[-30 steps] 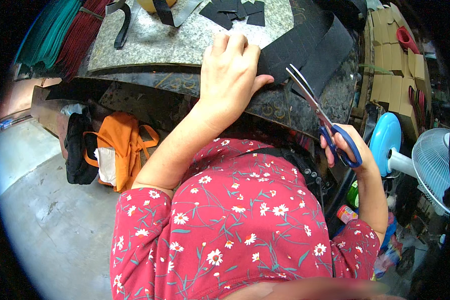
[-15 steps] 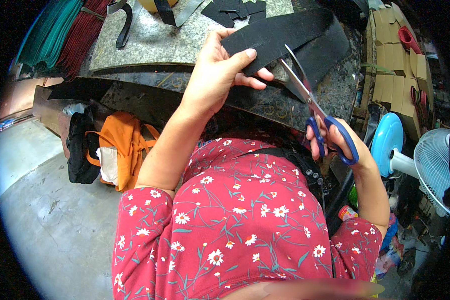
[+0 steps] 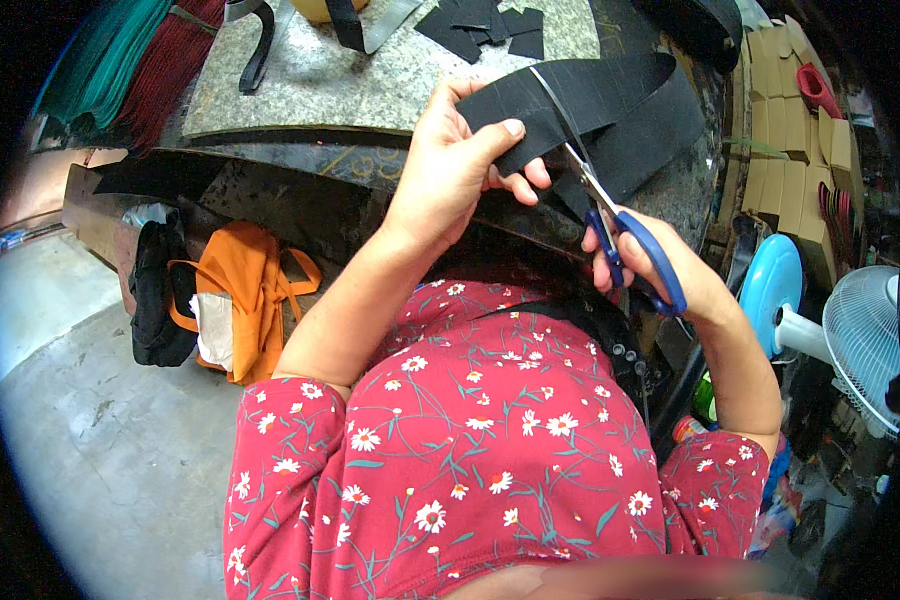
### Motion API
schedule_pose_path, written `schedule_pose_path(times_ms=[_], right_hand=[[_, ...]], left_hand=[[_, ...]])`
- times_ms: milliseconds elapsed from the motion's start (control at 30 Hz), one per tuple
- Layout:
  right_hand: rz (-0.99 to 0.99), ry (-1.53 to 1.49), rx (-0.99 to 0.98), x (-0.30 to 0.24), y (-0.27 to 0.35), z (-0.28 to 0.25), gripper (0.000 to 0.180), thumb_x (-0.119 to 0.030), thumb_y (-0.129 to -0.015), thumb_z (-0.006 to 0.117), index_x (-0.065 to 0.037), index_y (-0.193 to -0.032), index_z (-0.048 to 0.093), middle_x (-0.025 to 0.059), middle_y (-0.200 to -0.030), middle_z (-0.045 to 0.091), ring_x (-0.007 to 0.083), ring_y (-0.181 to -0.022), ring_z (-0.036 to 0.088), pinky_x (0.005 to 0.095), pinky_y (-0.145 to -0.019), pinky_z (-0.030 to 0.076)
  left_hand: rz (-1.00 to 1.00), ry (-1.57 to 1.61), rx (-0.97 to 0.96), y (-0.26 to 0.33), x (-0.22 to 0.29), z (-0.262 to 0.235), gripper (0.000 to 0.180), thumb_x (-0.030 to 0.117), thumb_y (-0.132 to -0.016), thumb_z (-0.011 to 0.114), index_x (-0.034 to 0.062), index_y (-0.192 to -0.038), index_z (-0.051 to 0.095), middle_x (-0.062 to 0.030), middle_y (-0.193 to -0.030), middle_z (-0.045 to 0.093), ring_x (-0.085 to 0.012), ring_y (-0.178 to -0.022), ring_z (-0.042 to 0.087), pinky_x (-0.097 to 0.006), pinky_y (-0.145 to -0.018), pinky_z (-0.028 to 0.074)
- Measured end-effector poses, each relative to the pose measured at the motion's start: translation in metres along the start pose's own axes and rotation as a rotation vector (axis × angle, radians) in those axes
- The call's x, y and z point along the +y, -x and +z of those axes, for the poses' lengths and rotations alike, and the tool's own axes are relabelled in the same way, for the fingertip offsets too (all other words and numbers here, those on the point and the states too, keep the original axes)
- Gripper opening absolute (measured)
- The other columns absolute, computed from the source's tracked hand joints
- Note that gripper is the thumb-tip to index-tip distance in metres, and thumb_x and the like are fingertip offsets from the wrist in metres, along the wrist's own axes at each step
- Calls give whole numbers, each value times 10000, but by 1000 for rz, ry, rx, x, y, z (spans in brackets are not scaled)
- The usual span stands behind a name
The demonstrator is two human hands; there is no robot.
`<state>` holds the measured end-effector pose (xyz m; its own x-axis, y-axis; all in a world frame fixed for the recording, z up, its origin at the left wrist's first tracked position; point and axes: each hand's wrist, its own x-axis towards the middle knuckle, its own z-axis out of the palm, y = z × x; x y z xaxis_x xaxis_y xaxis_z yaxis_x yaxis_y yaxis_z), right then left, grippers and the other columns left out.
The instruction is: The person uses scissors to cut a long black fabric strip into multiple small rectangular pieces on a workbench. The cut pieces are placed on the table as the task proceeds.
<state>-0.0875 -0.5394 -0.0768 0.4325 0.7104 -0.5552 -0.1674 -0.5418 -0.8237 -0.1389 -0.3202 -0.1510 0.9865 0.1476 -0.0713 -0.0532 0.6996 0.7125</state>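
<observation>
Left fingers (image 3: pixel 501 137) are aptly pinching the wide, seemingly light, pliable black fabric strip (image 3: pixel 615 85) by its end, right fingers (image 3: pixel 602 277) gripping blue-handled metal scissors (image 3: pixel 595 186).

The left hand (image 3: pixel 455 150) is poised to the left of the scissors (image 3: pixel 595 188), pinching firmly, its thumb (image 3: pixel 497 138) laid flat on top and pointing toward them while the other fingertips curl underneath. The left forearm (image 3: pixel 365 300) slants in toward the scissors from their lower left. The right hand (image 3: pixel 660 250) wraps the scissors' handles, digits through the loops. The right forearm (image 3: pixel 745 370) rises from their lower right, its wrist bent inward toward them.
</observation>
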Motion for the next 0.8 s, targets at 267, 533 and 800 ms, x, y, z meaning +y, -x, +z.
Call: schedule_pose_path(times_ms=[267,533,800], right_hand=[[64,-68,43,0,1,8,380,-423,-923,503,-46,-903,538,24,-617,557,86,-536,522,213,-507,402],[126,-144,134,4,8,20,536,-559,-892,480,-25,-877,529,39,-546,533,105,-463,509,212,-451,401],[47,-169,128,2,-8,18,495,-530,-908,470,-40,-864,529,22,-549,525,99,-466,499,226,-462,408]], left_hand=[[-8,2,18,3,0,6,347,2,-877,536,8,-1150,321,-168,-855,586,-209,-598,621,-275,-436,529],[-32,-7,22,3,-1,5,350,11,-881,530,-4,-1157,315,-161,-865,585,-202,-594,615,-273,-441,531],[-88,-102,-5,7,5,6,296,79,-901,529,29,-1138,360,-128,-787,582,-146,-485,552,-213,-360,423]])
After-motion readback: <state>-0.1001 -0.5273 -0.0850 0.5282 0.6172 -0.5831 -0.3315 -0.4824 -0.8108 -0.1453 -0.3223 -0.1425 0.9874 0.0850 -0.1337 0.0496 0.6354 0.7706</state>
